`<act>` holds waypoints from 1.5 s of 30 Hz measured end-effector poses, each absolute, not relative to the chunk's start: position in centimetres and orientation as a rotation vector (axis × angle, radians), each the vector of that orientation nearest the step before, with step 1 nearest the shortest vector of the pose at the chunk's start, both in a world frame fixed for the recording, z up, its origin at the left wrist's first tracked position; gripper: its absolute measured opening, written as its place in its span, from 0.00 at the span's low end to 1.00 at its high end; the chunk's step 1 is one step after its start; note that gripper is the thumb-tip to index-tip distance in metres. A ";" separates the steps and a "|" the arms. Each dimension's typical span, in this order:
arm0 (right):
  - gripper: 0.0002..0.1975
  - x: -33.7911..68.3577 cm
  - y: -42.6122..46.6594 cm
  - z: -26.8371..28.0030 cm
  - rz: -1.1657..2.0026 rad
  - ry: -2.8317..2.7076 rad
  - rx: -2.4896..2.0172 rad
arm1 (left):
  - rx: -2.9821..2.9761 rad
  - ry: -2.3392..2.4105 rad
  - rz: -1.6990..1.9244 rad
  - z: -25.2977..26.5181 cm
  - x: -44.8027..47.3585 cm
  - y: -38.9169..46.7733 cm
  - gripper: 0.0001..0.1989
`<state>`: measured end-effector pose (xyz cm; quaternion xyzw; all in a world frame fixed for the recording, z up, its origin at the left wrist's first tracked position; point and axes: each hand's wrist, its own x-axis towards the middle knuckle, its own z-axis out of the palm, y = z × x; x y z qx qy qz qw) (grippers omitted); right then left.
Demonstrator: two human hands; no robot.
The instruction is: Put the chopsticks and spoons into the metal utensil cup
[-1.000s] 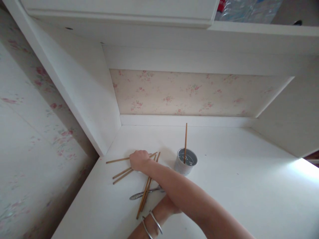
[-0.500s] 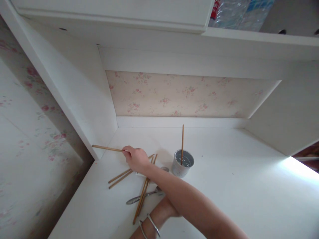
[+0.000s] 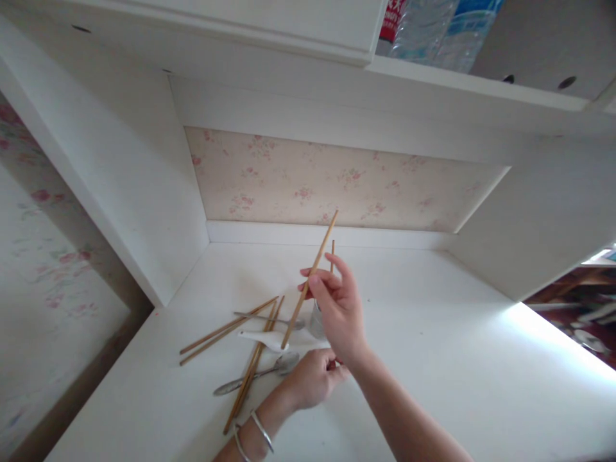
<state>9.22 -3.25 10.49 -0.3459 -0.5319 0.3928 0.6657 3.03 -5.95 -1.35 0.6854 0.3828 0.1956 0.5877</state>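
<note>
My right hand (image 3: 339,308) pinches a wooden chopstick (image 3: 321,250) between thumb and fingers, slanting up above the table. Behind that hand, a grey cup (image 3: 316,323) is mostly hidden; another chopstick (image 3: 332,246) stands up out of it. My left hand (image 3: 315,378), with bracelets on its wrist, is curled low in front of the cup; what its fingers hold, if anything, is hidden. To the left lie loose chopsticks (image 3: 216,335), a thin metal spoon (image 3: 293,324), a white spoon (image 3: 262,337) and a metal spoon with a patterned handle (image 3: 231,386).
The white tabletop (image 3: 409,372) is closed in by a left side panel (image 3: 144,179) and a right panel (image 3: 539,212). Overhead runs a shelf (image 3: 433,83) with plastic bottles (image 3: 423,32). Flowered wallpaper (image 3: 308,186) covers the back.
My right hand has swung from the left side to the cup, carrying the chopstick, which has turned from nearly level to steep. My left hand has come into view from under the right arm.
</note>
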 end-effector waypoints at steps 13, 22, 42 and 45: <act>0.17 18.6 0.8 7.7 0.729 -1.082 -1.221 | 1.616 0.930 0.484 -0.5 3.1 -6.1 0.19; 0.19 18.2 1.3 4.7 0.704 -1.201 -1.391 | 1.672 0.944 0.443 0.0 3.0 -5.9 0.20; 0.17 17.9 1.5 4.6 0.672 -1.269 -1.444 | 1.649 0.927 0.460 -0.4 3.0 -5.8 0.19; 0.18 18.0 1.3 4.4 0.713 -1.257 -1.426 | 1.655 0.933 0.464 -0.4 3.0 -5.8 0.19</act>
